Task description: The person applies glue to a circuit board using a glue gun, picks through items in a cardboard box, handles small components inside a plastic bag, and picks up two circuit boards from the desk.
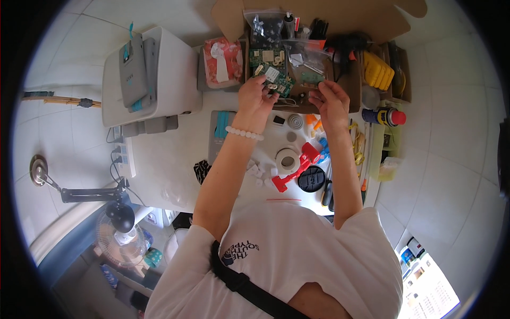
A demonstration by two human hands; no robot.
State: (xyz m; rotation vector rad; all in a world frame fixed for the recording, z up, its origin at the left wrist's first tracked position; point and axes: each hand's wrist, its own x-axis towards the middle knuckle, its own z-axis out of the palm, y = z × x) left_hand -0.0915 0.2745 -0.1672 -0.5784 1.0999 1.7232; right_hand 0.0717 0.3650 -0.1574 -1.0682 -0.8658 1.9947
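My left hand (pixel 253 97) is closed on the near edge of a green circuit board (pixel 272 74) with a white label, held over a cardboard box (pixel 348 98). Inside the box, another green circuit board (pixel 264 56) lies just beyond it. My right hand (pixel 333 100) is at the box's near side, thumb and fingers drawn together. A small green circuit board (pixel 310 78) shows right by those fingertips; whatever sits between them is too small to make out. Clear plastic bags (pixel 265 27) of small parts fill the back of the box.
On the white table (pixel 159 154) are a white tape roll (pixel 287 160), a red plastic tool (pixel 303 167), a black round lid (pixel 311 179) and screwdrivers. A spray can (pixel 383 116) and a yellow case (pixel 378 72) stand right; a white appliance (pixel 178 69) stands left.
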